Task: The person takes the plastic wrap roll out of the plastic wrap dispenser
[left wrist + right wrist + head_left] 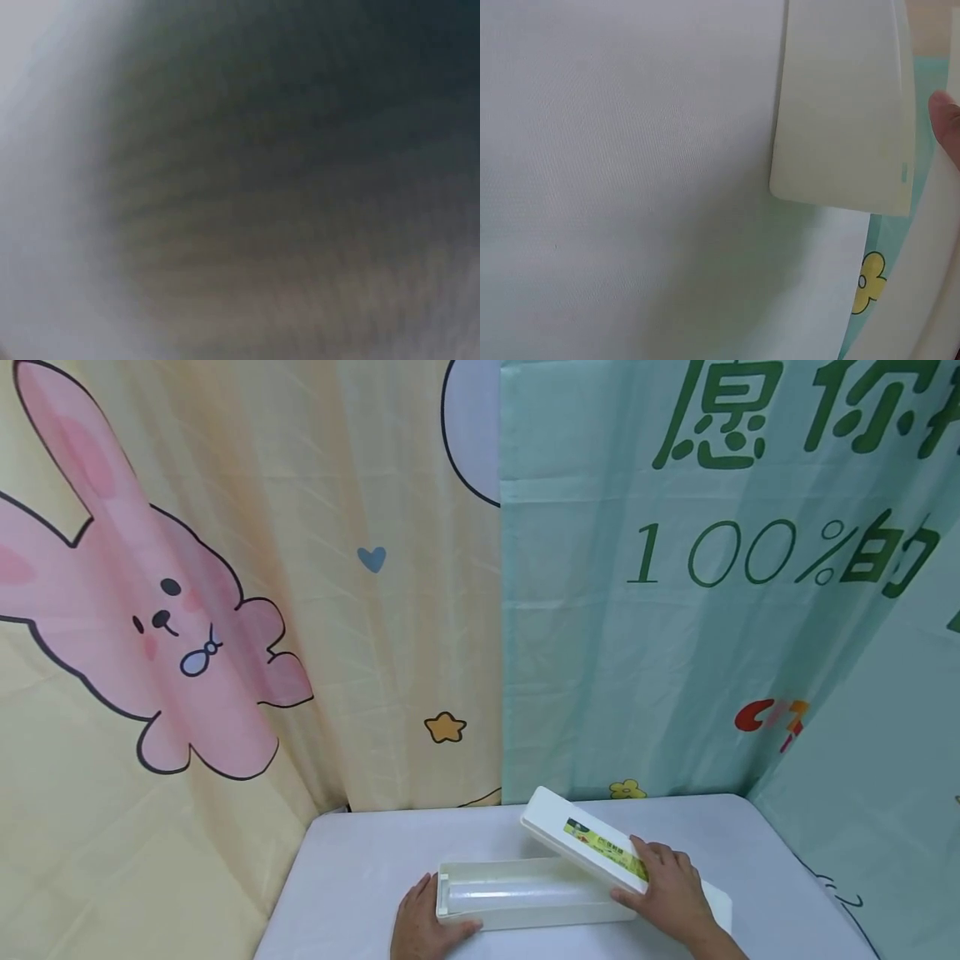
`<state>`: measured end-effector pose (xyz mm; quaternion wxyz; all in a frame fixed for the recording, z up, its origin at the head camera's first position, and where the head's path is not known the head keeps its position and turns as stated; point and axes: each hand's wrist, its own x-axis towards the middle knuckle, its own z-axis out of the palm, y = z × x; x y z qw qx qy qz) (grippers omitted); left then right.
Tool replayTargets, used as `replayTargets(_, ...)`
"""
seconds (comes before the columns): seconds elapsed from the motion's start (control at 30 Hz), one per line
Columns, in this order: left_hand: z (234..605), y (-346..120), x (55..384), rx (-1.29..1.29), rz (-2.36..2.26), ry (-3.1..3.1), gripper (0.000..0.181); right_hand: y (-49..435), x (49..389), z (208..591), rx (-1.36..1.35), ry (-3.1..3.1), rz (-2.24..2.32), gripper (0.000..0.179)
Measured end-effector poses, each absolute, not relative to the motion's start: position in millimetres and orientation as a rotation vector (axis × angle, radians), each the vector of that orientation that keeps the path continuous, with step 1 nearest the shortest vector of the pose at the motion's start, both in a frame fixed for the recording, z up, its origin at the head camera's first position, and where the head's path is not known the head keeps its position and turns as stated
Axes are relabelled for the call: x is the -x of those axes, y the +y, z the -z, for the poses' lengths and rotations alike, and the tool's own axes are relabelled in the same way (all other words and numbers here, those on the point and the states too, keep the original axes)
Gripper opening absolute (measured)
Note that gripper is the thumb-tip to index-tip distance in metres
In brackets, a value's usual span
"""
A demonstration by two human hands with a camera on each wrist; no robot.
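Note:
On the table stands a long, pale plastic box [555,917] with its top uncovered. Inside lies a shiny, see-through roll [517,895]. My left hand [426,920] grips the box's left end, thumb along the front wall and fingers at the back corner. The long white lid [551,817], with a yellow-green label, is held by my right hand [670,891] and slants across the box's right end. In the right wrist view, the box [840,112] rests on the table, with the lid [919,289] and my thumb [946,124] at the right edge. The left wrist view is blurred.
A white cloth covers the table [390,839]. Behind it hangs a cream curtain [397,643] with a pink rabbit, beside a green curtain [585,677] with printed characters. Both come down close to the table's back edge.

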<state>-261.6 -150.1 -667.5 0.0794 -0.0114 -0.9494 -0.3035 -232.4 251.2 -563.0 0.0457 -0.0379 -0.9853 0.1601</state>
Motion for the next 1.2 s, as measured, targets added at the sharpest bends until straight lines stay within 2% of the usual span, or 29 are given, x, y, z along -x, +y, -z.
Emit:
replayTargets(0.4, 658, -142, 260, 0.006, 0.913, -2.862, 0.123, 270, 232, 560, 0.248, -3.026, -0.481, 0.115)
replayTargets(0.8, 664, -146, 261, 0.066, 0.873, -2.819, 0.119, 300, 225, 577, 0.376, -3.012, -0.469, 0.125)
replayTargets(1.2, 664, -147, 261, 0.061, 0.871, -2.823, 0.120, 329, 213, 595, 0.640, -3.052, -0.464, 0.134)
